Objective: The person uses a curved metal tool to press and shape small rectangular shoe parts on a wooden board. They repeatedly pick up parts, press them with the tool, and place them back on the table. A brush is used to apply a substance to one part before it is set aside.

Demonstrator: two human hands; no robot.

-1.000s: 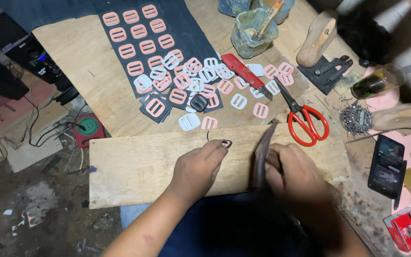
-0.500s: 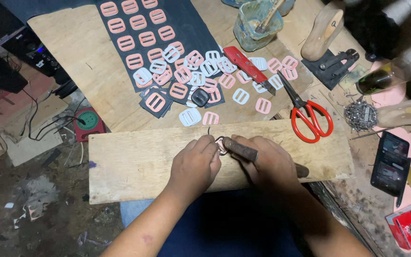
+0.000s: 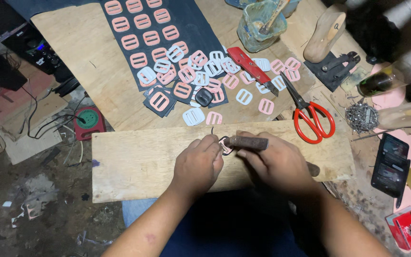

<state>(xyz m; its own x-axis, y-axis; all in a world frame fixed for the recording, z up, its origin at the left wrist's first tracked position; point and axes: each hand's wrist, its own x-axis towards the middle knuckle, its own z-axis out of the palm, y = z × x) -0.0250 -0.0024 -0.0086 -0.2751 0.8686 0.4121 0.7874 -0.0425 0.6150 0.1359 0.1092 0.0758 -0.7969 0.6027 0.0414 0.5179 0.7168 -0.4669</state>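
— Fingers first: left hand [image 3: 197,164] is pinched narrow on a small pink buckle [image 3: 225,145], pressing it to the plank [image 3: 134,162]; right hand [image 3: 278,164] is wrapped tight round a dark tool [image 3: 249,142], its tip lying right against that buckle.

— And the wider scene, biggest down?

— Big plywood table [image 3: 77,57] at the back, a dark sheet [image 3: 120,47] spread across it. The plank lies crosswise over the person's lap, both hands on its far edge, near the middle.

— Smaller bits?

— Rows of pink buckles [image 3: 141,28] on the sheet, then a loose heap of pink and white ones [image 3: 200,71] spilling off it. Red scissors [image 3: 310,119] lie just right of the hands, at the plank's far edge. A red knife [image 3: 250,66] rests across the heap, a glue jar [image 3: 260,24] beyond it. Tacks [image 3: 361,116] are piled at the far right.
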